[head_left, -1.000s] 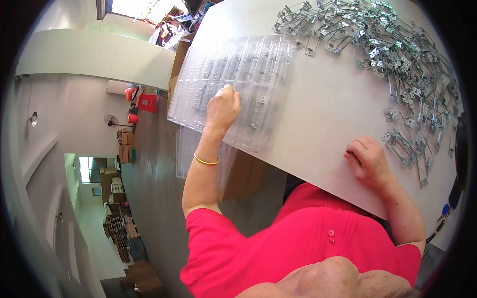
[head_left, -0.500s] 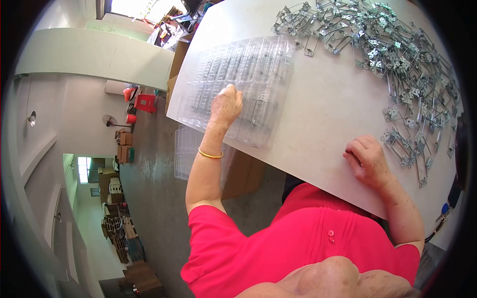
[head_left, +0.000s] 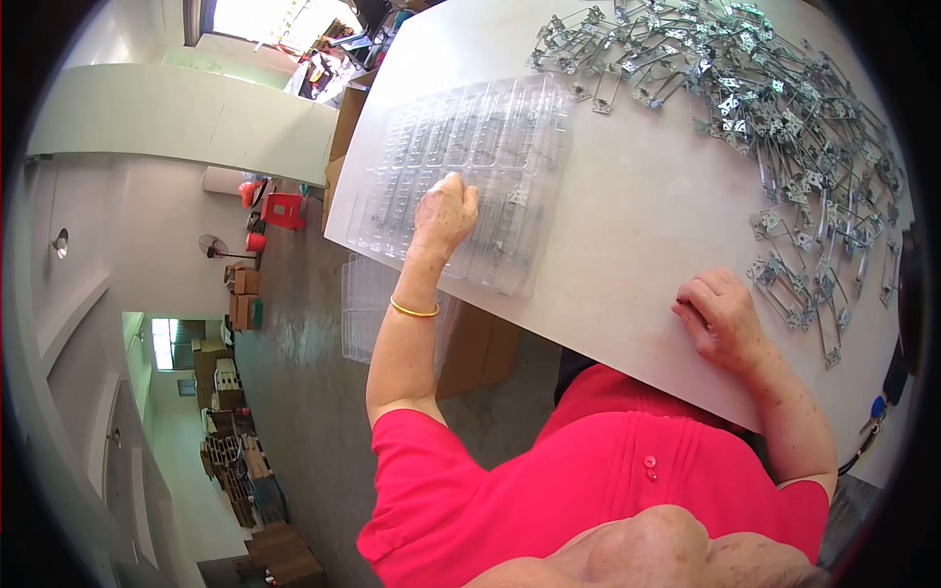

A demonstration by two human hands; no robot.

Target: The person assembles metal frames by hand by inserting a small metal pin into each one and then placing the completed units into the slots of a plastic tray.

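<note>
A clear plastic compartment tray [head_left: 534,127] lies on the left part of the white table [head_left: 627,196], with small metal parts showing in its compartments. My left hand [head_left: 446,211], with a yellow bangle at the wrist, is over the tray's middle. Its fingers are closed, and whatever they may hold is hidden. To the right, my right hand [head_left: 723,314] rests on the table near the front edge, fingers curled and nothing visible in them. Beside it, a big loose pile of metal wire-and-bracket pieces [head_left: 755,108] spreads along the far and right sides.
More clear trays [head_left: 368,304] show below the table's left edge, near a cardboard box [head_left: 480,348]. A red stool [head_left: 284,210], a fan [head_left: 211,246] and stacked pallets [head_left: 230,461] stand farther off on the floor. A blue-tipped cable [head_left: 875,410] hangs at the right.
The whole view has shifted very slightly. My left hand stays closed over the tray, and my right hand keeps its place on the table.
</note>
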